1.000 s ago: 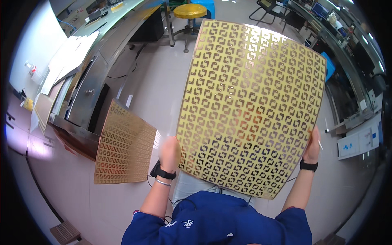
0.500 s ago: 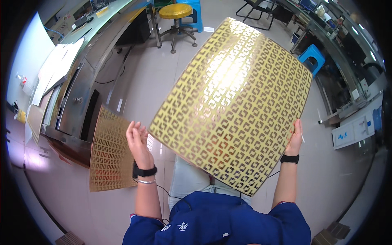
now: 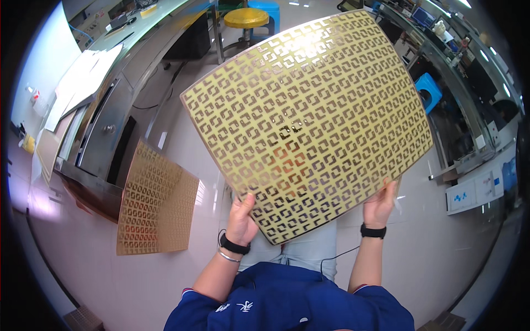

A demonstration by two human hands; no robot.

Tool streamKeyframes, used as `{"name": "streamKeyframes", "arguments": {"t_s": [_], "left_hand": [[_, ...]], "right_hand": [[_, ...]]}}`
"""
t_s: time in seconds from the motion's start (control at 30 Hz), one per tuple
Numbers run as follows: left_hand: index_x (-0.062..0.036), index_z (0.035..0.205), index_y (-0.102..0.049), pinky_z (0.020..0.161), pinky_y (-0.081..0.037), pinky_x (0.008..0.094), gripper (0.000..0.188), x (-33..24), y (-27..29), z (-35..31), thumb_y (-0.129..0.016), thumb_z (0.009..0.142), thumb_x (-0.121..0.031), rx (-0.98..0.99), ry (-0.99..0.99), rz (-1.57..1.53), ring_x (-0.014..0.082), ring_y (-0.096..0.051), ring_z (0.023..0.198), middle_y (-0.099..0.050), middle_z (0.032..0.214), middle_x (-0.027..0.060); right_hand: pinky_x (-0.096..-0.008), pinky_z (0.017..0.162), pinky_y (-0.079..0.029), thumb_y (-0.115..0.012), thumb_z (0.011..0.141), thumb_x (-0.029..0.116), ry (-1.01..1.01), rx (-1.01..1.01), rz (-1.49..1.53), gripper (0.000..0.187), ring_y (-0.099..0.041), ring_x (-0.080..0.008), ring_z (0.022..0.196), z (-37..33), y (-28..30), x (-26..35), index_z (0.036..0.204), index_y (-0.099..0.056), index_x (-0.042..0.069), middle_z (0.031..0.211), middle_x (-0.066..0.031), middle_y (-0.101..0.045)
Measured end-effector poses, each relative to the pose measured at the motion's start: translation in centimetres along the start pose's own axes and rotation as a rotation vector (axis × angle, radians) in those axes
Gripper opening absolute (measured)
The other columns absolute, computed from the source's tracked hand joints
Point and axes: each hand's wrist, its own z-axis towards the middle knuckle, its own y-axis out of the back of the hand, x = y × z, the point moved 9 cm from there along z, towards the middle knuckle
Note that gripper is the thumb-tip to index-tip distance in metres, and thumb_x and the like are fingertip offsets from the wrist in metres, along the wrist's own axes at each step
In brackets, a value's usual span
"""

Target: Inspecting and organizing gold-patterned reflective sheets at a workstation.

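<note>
A large flat panel (image 3: 326, 116), perhaps a circuit board sheet, is held up tilted in front of me. It is yellow-green with rows of shiny copper-coloured angular shapes, and light glares off its far edge. My left hand (image 3: 242, 220) grips its lower left edge, thumb on the front and fingers hidden behind. At the lower right edge, my right hand (image 3: 379, 208) is closed on the same panel, its fingers partly hidden. A thin pale thing shows beside the right fingers, too small to name. A second patterned panel (image 3: 144, 207) stands leaning at the left.
A metal-framed bench with a drawer (image 3: 105, 127) runs along the left, with papers (image 3: 83, 80) on it. Beyond the panel stand a yellow round stool (image 3: 246, 17) and a blue stool. Another blue stool (image 3: 428, 91) and a cluttered bench are at the right.
The panel has turned counterclockwise, its left corner swinging up. My left hand, apart from it before, has moved right and taken hold of its lower left edge. The right hand keeps its hold.
</note>
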Motion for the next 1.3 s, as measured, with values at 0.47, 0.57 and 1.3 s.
{"name": "streamKeyframes", "arguments": {"t_s": [0.47,0.57,1.3], "left_hand": [[-0.0007,0.127,-0.038,0.090,-0.047,0.0307,0.040,-4.1,10.0,0.6,-0.052,0.092,-0.012,-0.140,0.045,0.243,0.0176,-0.055,0.108,-0.053,0.121,0.0110],[-0.0033,0.121,-0.039,0.087,-0.049,0.0298,0.029,-3.7,12.3,0.7,-0.047,0.094,-0.013,-0.202,0.072,0.288,0.0155,-0.058,0.101,-0.056,0.115,0.0099],[-0.0031,0.105,-0.053,0.084,-0.048,0.0280,0.021,-1.8,14.8,1.4,-0.041,0.098,-0.019,-0.371,0.084,0.454,0.0131,-0.059,0.096,-0.060,0.104,0.0052]], "right_hand": [[-0.0337,0.099,-0.041,-0.037,0.099,0.028,0.064,-0.350,-0.365,0.040,-0.043,-0.0171,0.122,2.3,7.6,7.4,0.136,-0.038,0.012,0.136,-0.0048,-0.041],[-0.0337,0.100,-0.040,-0.044,0.096,0.032,-0.048,-0.340,-0.447,0.051,-0.040,-0.0180,0.125,1.4,7.3,5.7,0.140,-0.030,0.011,0.139,-0.0060,-0.036],[-0.0268,0.077,-0.053,-0.053,0.093,0.023,-0.108,-0.098,-0.757,0.042,-0.062,-0.0156,0.093,3.9,6.5,7.0,0.126,-0.040,0.000,0.108,-0.0133,-0.060]]}}
